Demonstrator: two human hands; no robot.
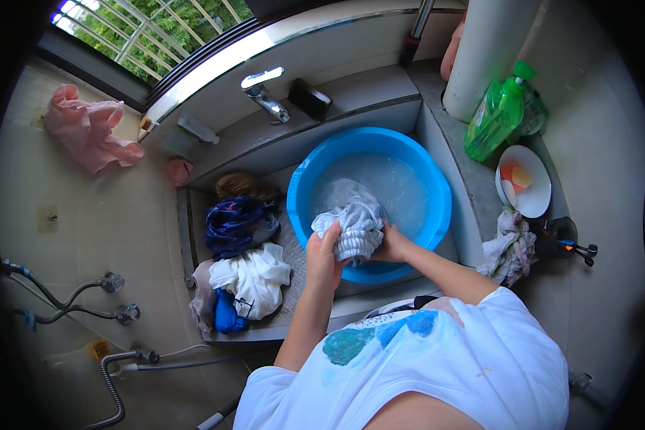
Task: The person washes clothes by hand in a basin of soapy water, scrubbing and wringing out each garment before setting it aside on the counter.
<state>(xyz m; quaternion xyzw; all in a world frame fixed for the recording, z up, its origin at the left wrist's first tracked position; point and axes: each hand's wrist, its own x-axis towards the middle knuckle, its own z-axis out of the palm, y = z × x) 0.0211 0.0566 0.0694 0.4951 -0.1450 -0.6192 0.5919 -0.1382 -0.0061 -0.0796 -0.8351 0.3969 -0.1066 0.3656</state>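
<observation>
Both my hands grip a light grey garment [357,229] with a gathered elastic band, at the near side of a blue basin [441,193]. Its far part hangs into cloudy water [401,179]. My left hand [325,256] closes on the band's left side, thumb on top. On the other side, my right hand [390,244] holds the cloth, with its fingers partly hidden behind the bunched fabric. To the left of the basin lies a pile of clothes: a brown piece [240,185], a dark blue patterned one [233,226], a white one [261,279] and a bright blue one [228,312].
Behind the basin, a chrome faucet [266,97] rises from the sink ledge beside a dark phone-like object [310,99]. On the right ledge stand a green pump bottle [493,118], a white bowl [534,197], a crumpled cloth [509,247] and a black cup [557,236]. A pink cloth [89,129] hangs at left.
</observation>
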